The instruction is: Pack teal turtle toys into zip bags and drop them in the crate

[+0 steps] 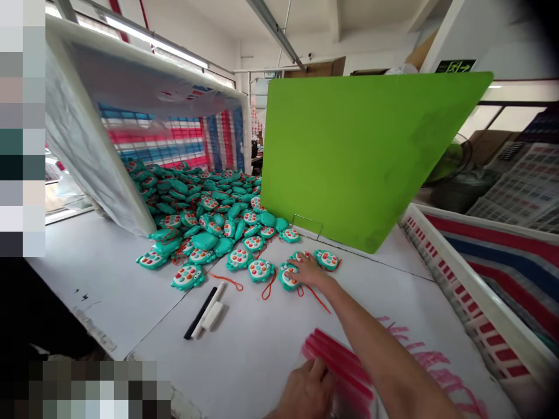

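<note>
My right hand [309, 271] reaches across the table with fingers stretched over a teal turtle-like toy [288, 280] that has coloured buttons and an orange cord. Its fingertips touch the toys there; one just behind is partly covered. Another such toy [327, 259] lies to its right, and a toy [261, 270] with a looped cord lies to its left. At the bottom, my left hand [305, 391] has its fingers closed on the edge of clear plastic with pink stripes [345, 364]. Part of that plastic is hidden by my right forearm.
A large heap of teal toys [192, 203] spills from a white-framed bin [144, 215] on the left. A green board [349, 157] stands behind the toys. Black and white pens [201, 314] lie mid-table. A white crate [480, 343] borders the right side. Pink scribbles mark the tabletop [244, 355].
</note>
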{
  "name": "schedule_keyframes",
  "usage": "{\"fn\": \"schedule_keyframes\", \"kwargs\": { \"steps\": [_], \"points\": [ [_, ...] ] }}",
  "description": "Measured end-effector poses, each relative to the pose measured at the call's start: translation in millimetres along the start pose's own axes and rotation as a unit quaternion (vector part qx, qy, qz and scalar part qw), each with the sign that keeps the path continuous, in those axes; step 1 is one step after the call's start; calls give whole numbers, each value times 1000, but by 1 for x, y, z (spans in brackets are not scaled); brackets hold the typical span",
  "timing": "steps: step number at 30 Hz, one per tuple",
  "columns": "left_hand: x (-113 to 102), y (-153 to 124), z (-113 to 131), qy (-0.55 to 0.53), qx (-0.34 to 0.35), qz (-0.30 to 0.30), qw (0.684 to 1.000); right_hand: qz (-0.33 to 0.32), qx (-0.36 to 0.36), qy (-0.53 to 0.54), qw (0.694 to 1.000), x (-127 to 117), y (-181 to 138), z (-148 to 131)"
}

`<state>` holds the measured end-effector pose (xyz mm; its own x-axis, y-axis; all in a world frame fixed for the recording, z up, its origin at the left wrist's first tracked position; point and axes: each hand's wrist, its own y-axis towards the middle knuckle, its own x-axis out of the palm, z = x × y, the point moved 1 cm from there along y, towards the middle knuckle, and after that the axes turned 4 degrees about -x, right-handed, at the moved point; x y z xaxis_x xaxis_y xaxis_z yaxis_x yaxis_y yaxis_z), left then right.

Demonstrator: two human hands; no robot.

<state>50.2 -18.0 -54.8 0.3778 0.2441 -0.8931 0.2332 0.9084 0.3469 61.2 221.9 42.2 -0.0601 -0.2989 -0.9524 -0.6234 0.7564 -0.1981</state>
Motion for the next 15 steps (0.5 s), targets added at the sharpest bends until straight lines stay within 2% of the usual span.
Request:
{"fn": "schedule_keyframes", "kwargs": {
  "steps": [3, 6, 9, 12, 15],
  "points": [
    [0, -1, 1, -9, -5, -13, 1000, -48, -32, -15, 998, -7, -23, 9],
    [-2, -1, 2, -13, -19, -37, 999, -53, -55, -23, 997, -15, -27, -2],
    [-3, 0, 1, -13, -17, -52, 998, 5, -79, -11, 997, -11, -8, -41],
    [0, 5, -1, -20, -4, -59, 998, 47, -96, 10, 994, 8, 10, -92],
    [1, 11, -3, -29, -10, -49, 998, 66, -105, 26, 992, 29, 6, -130]
  ]
}}
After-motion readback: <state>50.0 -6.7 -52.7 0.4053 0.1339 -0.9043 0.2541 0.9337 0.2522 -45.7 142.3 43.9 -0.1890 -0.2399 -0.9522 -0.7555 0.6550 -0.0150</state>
